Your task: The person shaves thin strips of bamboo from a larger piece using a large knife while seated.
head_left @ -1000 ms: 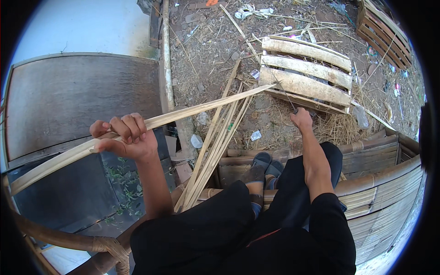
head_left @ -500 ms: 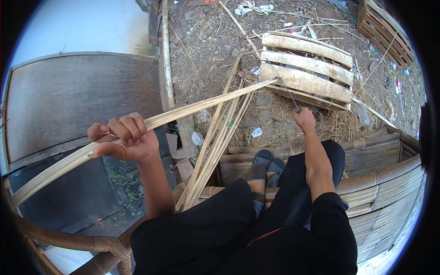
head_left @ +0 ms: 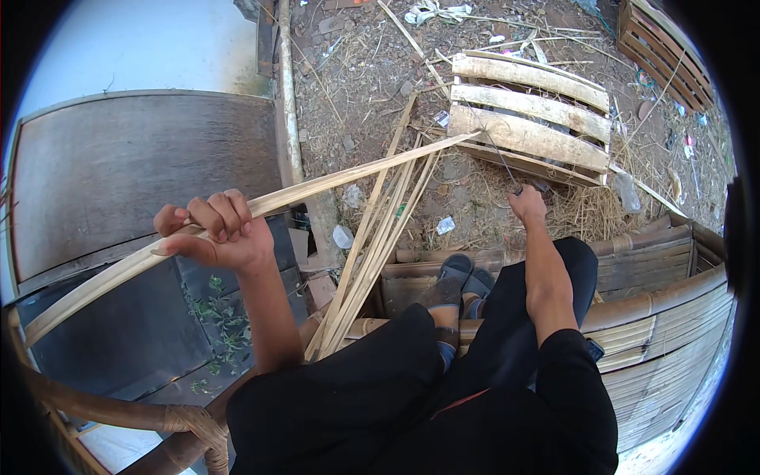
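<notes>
My left hand [head_left: 218, 229] is closed around a long, pale bamboo strip [head_left: 348, 176], palm turned up and thumb lying along it. From the left edge the strip slants up and away, its far tip resting on or just over the near slat of a wooden crate [head_left: 538, 138]. My right hand [head_left: 528, 204] grips the dark handle of a thin-bladed knife [head_left: 499, 154]. Its blade reaches up and left to the strip's far tip. Whether blade and strip touch, I cannot tell.
Several more bamboo strips [head_left: 372, 253] lean from beside my left leg toward the crate. A bamboo bench [head_left: 665, 317] curves around my right side. Dark panels [head_left: 150, 166] stand at left. Straw and litter cover the ground, and another crate [head_left: 665, 55] lies far right.
Hardly anything differs. My left hand and the strip shift very slightly, and the knife stays by the strip's tip.
</notes>
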Action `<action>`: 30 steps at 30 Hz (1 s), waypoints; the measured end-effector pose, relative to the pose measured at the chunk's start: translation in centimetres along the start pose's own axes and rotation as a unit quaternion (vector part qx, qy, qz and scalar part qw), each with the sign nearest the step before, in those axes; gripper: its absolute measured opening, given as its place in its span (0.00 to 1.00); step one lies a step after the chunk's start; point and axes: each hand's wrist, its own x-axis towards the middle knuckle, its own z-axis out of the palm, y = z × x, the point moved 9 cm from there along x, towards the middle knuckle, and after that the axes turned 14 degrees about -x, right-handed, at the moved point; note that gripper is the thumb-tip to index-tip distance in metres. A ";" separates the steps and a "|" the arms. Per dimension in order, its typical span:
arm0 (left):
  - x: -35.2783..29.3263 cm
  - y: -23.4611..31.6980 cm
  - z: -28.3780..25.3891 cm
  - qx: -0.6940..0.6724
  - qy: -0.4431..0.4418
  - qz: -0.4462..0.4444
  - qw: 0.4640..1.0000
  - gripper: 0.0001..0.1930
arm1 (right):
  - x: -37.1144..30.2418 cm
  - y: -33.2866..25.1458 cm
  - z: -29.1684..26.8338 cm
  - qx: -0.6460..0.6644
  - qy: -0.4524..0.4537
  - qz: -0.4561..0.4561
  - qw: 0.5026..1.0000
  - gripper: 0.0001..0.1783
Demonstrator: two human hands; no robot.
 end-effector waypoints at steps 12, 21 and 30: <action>0.3 0.1 -2.1 0.025 0.052 -0.009 0.998 0.18 | 0.2 1.1 1.0 -0.011 -0.023 0.034 0.999 0.32; 0.8 -0.7 -0.5 -0.004 0.009 -0.009 1.000 0.18 | -0.6 -2.7 2.3 0.098 0.069 -0.089 0.989 0.24; -1.5 0.7 -2.3 0.048 0.139 0.019 0.989 0.20 | -11.0 -18.3 -7.1 0.309 0.126 -0.332 0.882 0.15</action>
